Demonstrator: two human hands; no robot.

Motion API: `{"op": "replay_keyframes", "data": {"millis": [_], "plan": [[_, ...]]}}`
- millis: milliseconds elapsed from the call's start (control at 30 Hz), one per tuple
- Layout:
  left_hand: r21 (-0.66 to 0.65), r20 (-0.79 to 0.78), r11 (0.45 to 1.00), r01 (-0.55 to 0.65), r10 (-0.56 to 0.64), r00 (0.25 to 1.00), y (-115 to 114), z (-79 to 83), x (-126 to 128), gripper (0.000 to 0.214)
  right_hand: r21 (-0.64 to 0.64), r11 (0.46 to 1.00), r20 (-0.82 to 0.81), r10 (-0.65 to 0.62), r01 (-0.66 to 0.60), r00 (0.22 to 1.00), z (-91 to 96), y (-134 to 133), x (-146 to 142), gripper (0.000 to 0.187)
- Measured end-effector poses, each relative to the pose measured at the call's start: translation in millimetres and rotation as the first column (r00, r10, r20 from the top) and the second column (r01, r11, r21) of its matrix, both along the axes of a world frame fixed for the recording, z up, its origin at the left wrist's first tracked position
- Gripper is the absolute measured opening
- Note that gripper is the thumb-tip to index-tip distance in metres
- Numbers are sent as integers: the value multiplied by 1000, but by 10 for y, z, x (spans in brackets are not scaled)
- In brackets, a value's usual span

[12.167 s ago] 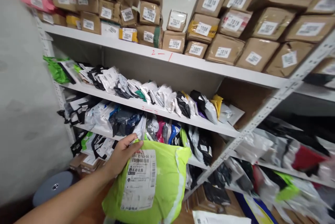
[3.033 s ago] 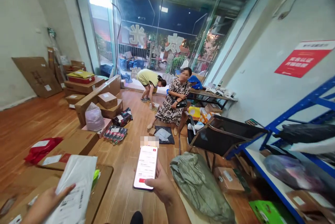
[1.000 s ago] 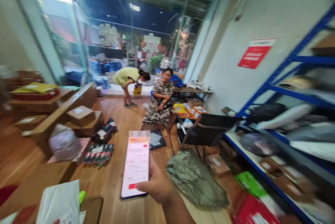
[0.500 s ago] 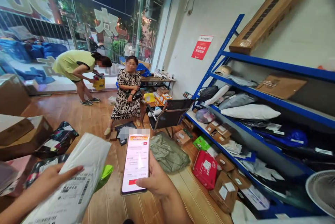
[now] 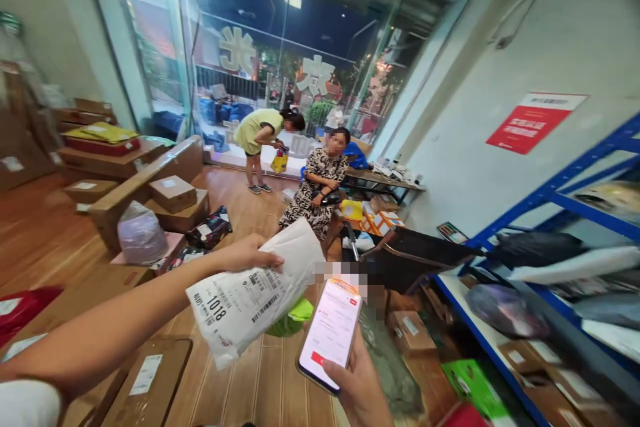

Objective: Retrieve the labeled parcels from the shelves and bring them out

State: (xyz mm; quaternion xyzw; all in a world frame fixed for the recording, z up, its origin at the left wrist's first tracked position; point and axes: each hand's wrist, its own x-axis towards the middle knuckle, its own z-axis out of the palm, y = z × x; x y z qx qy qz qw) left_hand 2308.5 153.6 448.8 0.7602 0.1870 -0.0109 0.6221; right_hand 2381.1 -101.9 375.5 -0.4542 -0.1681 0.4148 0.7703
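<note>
My left hand (image 5: 254, 254) grips a white parcel bag (image 5: 250, 307) by its upper edge, thumb on top. The bag carries a printed label with barcodes and the number 1018, facing up. Behind the bag's lower right edge shows a bright green package (image 5: 293, 319); whether my left hand holds it too, I cannot tell. My right hand (image 5: 353, 374) is wrapped round a smartphone (image 5: 333, 334), its thumb over a red button low on the lit screen. The phone is close to the bag's right side, and part of its top is blurred out.
Cardboard boxes (image 5: 173, 194) and bagged parcels are piled at the left. A person in yellow (image 5: 257, 132) bends over by the glass front; another in a patterned dress (image 5: 313, 177) sits ahead. Right of me are a black chair (image 5: 415, 257) and blue shelving (image 5: 555, 197) with parcels.
The view has swung to the left, bringing more boxes into sight. The white bag has come up and across nearer the phone, so its label shows more fully. Both hands keep their hold.
</note>
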Motion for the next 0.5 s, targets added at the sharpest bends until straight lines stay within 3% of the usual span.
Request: {"op": "replay_keyframes", "data": {"millis": [133,267,400,500], "plan": [[-3,31,1000,30,-30,999,-64,100,0,37,2,1000,-31,13,-13,999,-2,-66,-4,103],[-9,75,1000,1,0,997,-58,40,-77,45,13,1000,-24,20,-20,999,22,-79,-45,98],[-80,135,982,-172,182,974,-83,-57,-179,50,11,999,-29,31,-30,999,53,-85,-86,89],[-180,162,930,-321,350,923,-145,-59,-250,55,6,999,-34,49,-48,998,43,-93,-111,89]]}}
